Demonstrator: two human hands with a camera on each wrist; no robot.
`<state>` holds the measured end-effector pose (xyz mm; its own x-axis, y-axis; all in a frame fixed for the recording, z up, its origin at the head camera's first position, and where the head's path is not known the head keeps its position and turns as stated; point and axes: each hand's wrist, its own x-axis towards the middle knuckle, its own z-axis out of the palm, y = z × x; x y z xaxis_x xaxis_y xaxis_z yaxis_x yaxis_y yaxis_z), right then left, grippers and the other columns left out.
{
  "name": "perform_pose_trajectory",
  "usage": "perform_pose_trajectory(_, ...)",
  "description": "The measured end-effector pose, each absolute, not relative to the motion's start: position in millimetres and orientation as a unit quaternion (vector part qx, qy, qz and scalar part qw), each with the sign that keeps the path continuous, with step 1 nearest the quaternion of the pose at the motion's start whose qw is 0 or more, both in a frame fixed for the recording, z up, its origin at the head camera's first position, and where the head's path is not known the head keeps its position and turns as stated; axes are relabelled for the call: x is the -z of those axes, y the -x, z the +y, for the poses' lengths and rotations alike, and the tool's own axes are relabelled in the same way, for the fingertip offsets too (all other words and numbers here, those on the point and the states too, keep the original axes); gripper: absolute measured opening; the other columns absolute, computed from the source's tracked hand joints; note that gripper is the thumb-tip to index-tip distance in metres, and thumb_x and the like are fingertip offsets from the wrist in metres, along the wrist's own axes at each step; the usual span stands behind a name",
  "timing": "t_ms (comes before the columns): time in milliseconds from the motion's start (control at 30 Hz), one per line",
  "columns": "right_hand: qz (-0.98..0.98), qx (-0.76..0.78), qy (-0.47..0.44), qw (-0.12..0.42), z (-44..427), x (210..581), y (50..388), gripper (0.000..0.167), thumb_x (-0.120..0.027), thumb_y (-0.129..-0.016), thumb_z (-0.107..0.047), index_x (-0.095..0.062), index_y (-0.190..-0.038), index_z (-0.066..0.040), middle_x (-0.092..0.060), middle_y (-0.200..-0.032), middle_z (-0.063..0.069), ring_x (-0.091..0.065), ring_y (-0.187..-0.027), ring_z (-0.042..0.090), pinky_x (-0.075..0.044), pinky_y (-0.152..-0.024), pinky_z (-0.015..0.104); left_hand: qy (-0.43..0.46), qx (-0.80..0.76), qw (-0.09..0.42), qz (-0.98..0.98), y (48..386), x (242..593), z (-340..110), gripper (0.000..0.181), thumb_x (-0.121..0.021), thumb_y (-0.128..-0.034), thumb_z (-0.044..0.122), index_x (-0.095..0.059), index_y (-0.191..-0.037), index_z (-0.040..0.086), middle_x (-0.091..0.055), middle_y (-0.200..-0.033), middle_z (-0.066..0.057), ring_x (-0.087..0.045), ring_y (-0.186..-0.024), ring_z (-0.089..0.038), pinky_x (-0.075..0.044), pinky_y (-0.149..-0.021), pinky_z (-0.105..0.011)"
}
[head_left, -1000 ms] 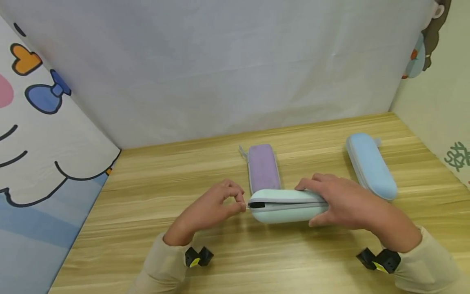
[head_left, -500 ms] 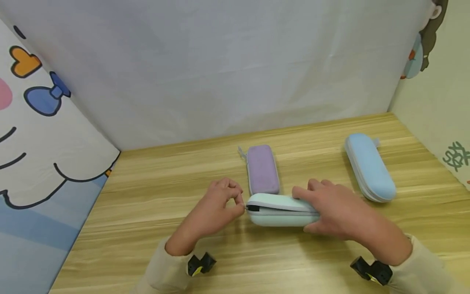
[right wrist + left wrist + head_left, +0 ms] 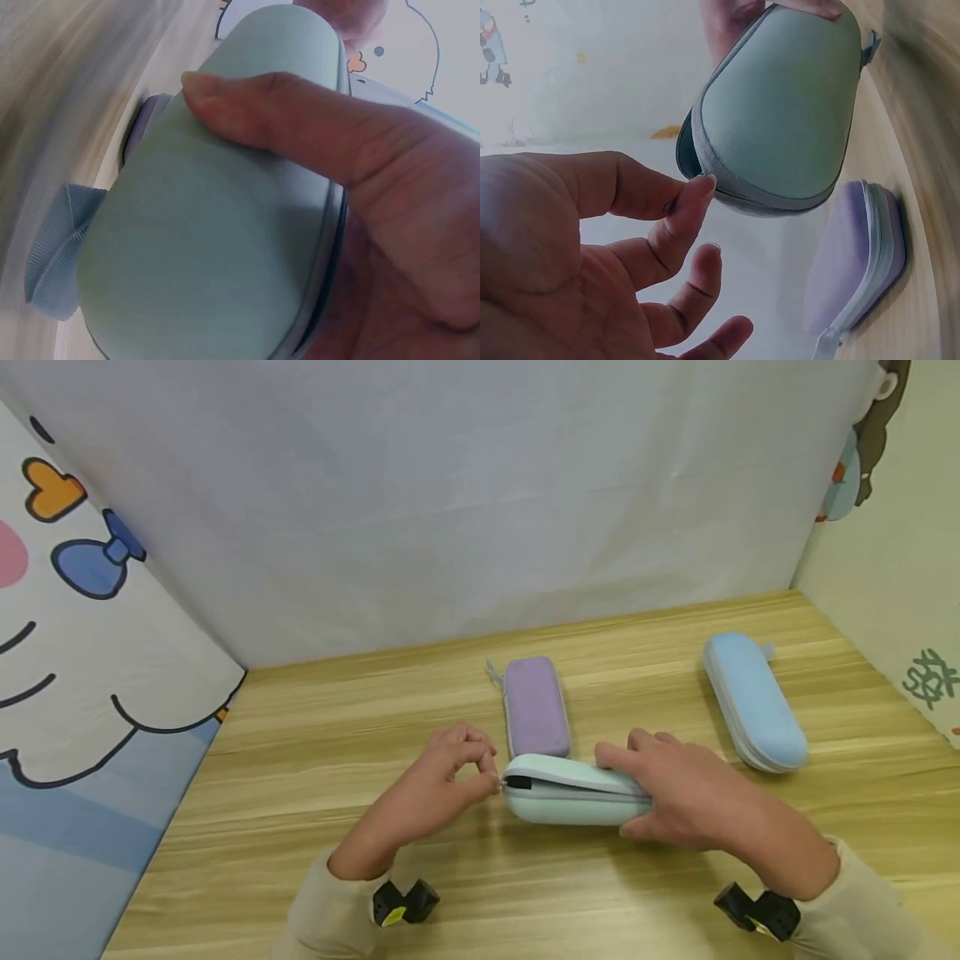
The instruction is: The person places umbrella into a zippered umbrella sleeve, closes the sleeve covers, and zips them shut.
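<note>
A mint-green zippered hard case (image 3: pixel 577 813) lies lengthwise in front of the person, its zip facing up. A long slit between its halves shows a dark inside at the left end. My left hand (image 3: pixel 435 789) pinches the small zipper pull at that end between thumb and index finger; the pull is mostly hidden by the fingertips. In the left wrist view the other fingers stay loosely bent, off the case. The right hand (image 3: pixel 686 793) grips the case's right end, thumb on the near side and fingers over the far side. A ribbon loop (image 3: pixel 60 255) sticks out at that end.
Just behind the mint case lies a purple zippered case (image 3: pixel 537 706) with a grey pull tab. To the back right is a light-blue case (image 3: pixel 753 702). A pale curtain (image 3: pixel 465 510) closes off the wooden table (image 3: pixel 337 718) behind; printed panels stand at both sides.
The mint case and right hand have shifted slightly left and nearer the person. The left hand keeps its pinch on the zipper pull. The purple and blue cases stay put.
</note>
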<state>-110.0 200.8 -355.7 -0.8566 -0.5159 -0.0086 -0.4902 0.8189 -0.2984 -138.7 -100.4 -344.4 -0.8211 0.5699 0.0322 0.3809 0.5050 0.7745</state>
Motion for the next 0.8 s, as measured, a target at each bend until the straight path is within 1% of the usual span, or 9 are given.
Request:
perform_pose_trajectory(67, 0.951, 0.149, 0.263, 0.059, 199, 356, 110, 0.068, -0.095, -0.069, -0.034, -0.058, -0.124, -0.025, -0.052, -0.097, 0.0, -0.051, -0.079, 0.019, -0.044, -0.059, 0.036, -0.275, -0.425, 0.133, 0.852, 138, 343, -102, 0.016, -0.063, -0.1002, 0.01, -0.064, -0.085, 0.013, -0.056, -0.111, -0.003, -0.046, -0.123, -0.032, -0.039, -0.104, -0.055)
perform_pose_trajectory(200, 0.943, 0.183, 0.265, 0.086, 195, 358, 111, 0.079, -0.091, -0.069, -0.034, -0.055, -0.139, -0.027, -0.053, -0.099, -0.001, -0.053, -0.08, 0.016, -0.046, -0.063, 0.036, -0.268, -0.445, 0.178, 0.836, 138, 337, -106, 0.012, -0.058, -0.1064, 0.015, -0.064, -0.097, 0.01, -0.064, -0.111, -0.004, -0.063, -0.102, -0.021, -0.053, -0.088, -0.042)
perform_pose_trajectory(267, 0.936, 0.209, 0.268, 0.093, 193, 359, 111, 0.085, -0.09, -0.068, -0.034, -0.051, -0.144, -0.029, -0.053, -0.1, -0.001, -0.053, -0.078, 0.015, -0.047, -0.063, 0.035, -0.262, -0.452, 0.191, 0.831, 138, 332, -110, 0.012, -0.056, -0.108, 0.017, -0.064, -0.102, 0.01, -0.067, -0.111, -0.005, -0.066, -0.095, -0.019, -0.055, -0.084, -0.039)
perform_pose_trajectory(400, 0.924, 0.254, 0.268, 0.1, 192, 360, 110, 0.086, -0.089, -0.068, -0.037, -0.05, -0.145, -0.032, -0.052, -0.099, -0.001, -0.055, -0.075, 0.013, -0.047, -0.063, 0.034, -0.263, -0.452, 0.197, 0.829, 140, 327, -115, 0.014, -0.057, -0.1085, 0.019, -0.065, -0.102, 0.01, -0.067, -0.108, -0.005, -0.066, -0.089, -0.02, -0.056, -0.082, -0.039)
perform_pose_trajectory(500, 0.915, 0.273, 0.274, 0.114, 192, 361, 109, 0.088, -0.089, -0.071, -0.041, -0.047, -0.148, -0.033, -0.055, -0.105, -0.002, -0.057, -0.078, 0.013, -0.048, -0.066, 0.034, -0.265, -0.443, 0.191, 0.835, 141, 328, -116, 0.014, -0.058, -0.108, 0.02, -0.066, -0.101, 0.011, -0.067, -0.109, -0.003, -0.065, -0.087, -0.019, -0.054, -0.081, -0.038)
perform_pose_trajectory(633, 0.906, 0.282, 0.288, 0.128, 191, 364, 106, 0.1, -0.087, -0.076, -0.043, -0.033, -0.159, -0.039, -0.062, -0.115, -0.007, -0.059, -0.083, 0.01, -0.049, -0.069, 0.033, -0.262, -0.433, 0.185, 0.842, 143, 331, -115, 0.013, -0.058, -0.1079, 0.019, -0.066, -0.1, 0.012, -0.068, -0.112, -0.002, -0.064, -0.087, -0.019, -0.05, -0.079, -0.037)
perform_pose_trajectory(700, 0.906, 0.277, 0.296, 0.122, 189, 365, 105, 0.104, -0.086, -0.079, -0.045, -0.025, -0.162, -0.043, -0.063, -0.121, -0.008, -0.06, -0.085, 0.008, -0.049, -0.07, 0.033, -0.26, -0.424, 0.176, 0.849, 144, 333, -116, 0.014, -0.057, -0.1079, 0.019, -0.066, -0.099, 0.012, -0.068, -0.114, -0.002, -0.065, -0.092, -0.018, -0.051, -0.08, -0.038)
perform_pose_trajectory(733, 0.907, 0.27, 0.301, 0.114, 188, 366, 105, 0.104, -0.085, -0.08, -0.046, -0.023, -0.163, -0.043, -0.064, -0.121, -0.008, -0.06, -0.084, 0.008, -0.049, -0.07, 0.033, -0.259, -0.421, 0.17, 0.853, 145, 333, -116, 0.014, -0.057, -0.1077, 0.018, -0.066, -0.098, 0.012, -0.068, -0.114, -0.002, -0.065, -0.095, -0.019, -0.051, -0.081, -0.039)
perform_pose_trajectory(800, 0.91, 0.257, 0.31, 0.097, 188, 366, 104, 0.102, -0.083, -0.081, -0.048, -0.023, -0.163, -0.043, -0.064, -0.123, -0.008, -0.059, -0.084, 0.007, -0.049, -0.07, 0.033, -0.252, -0.41, 0.154, 0.863, 146, 335, -117, 0.014, -0.058, -0.1065, 0.017, -0.065, -0.095, 0.013, -0.067, -0.114, -0.001, -0.063, -0.102, -0.02, -0.05, -0.085, -0.042)
